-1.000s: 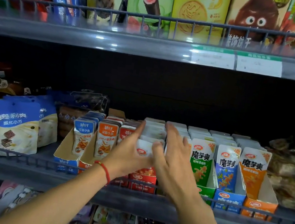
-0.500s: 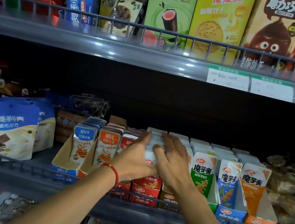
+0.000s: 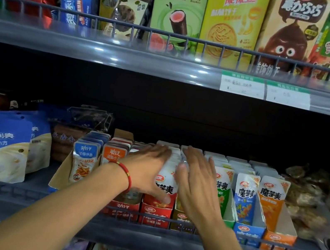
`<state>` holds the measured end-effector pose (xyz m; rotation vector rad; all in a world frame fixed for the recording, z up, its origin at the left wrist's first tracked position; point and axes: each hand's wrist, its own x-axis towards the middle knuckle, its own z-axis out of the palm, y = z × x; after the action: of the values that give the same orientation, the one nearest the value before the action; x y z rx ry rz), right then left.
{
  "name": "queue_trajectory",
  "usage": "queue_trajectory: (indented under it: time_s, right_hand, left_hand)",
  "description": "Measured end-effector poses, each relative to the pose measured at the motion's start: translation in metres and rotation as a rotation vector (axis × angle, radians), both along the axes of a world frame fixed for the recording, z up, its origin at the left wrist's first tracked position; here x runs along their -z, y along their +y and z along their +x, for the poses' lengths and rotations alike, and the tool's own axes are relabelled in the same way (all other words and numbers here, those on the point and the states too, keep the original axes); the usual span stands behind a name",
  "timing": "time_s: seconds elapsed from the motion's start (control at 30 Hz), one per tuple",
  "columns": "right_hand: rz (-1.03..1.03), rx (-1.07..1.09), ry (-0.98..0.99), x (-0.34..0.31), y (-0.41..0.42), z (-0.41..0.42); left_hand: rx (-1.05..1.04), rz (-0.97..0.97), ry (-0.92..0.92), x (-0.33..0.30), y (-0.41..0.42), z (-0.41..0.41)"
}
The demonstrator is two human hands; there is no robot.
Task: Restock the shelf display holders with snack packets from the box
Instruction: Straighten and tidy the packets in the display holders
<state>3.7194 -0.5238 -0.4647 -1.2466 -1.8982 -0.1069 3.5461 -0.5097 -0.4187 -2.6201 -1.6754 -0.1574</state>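
Flanking upright red packets [image 3: 166, 182], long axis vertical: left hand [image 3: 148, 166], right hand [image 3: 198, 182].

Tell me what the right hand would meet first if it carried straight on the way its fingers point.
The right hand points toward the shelf's back, its fingers lying over the white packet tops in the holders. Going on, it would probably slide along those tops toward the dark back wall; depth is unclear.

Two grey metal shelves [image 3: 127, 55] are fronted by wire rails [image 3: 174, 37], and a dark back panel [image 3: 183, 114] is seen between them. Overhead light is reflected along the upper shelf edge, where two price labels [image 3: 265, 90], too blurred to be read, are fixed.
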Motion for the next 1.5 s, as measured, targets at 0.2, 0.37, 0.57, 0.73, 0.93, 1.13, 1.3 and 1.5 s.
queue_trajectory:
  time_s: [0.2,0.37,0.57,0.73,0.93,1.13,1.3,1.5]
  right_hand:
    - [0.135,-0.008,-0.153,0.075,-0.049,0.014]
    - [-0.001,-0.017,-0.225,0.091,-0.051,0.017]
    - [0.029,-0.030,-0.107,0.087,-0.048,0.008]
    - [0.023,-0.007,-0.214,0.089,-0.053,0.008]
    - [0.036,0.001,-0.218,0.076,-0.040,0.024]
    - [0.077,-0.007,-0.212,0.083,-0.038,0.019]
    - [0.121,0.075,-0.159,0.085,-0.035,0.004]
    - [0.054,0.175,-0.125,0.077,-0.026,-0.009]
  left_hand:
    - [0.028,-0.074,0.062,0.003,0.013,-0.002]
    - [0.010,0.218,0.170,0.009,0.001,0.003]
    - [0.052,0.264,0.183,0.021,-0.013,0.011]
    - [0.050,0.058,0.206,0.013,0.007,0.008]
    - [0.068,0.016,0.174,0.012,0.019,0.003]
    - [0.079,0.019,0.054,0.018,0.017,-0.003]
    - [0.083,-0.008,-0.034,0.014,0.013,-0.006]
    - [0.087,-0.027,-0.055,0.011,0.012,-0.006]
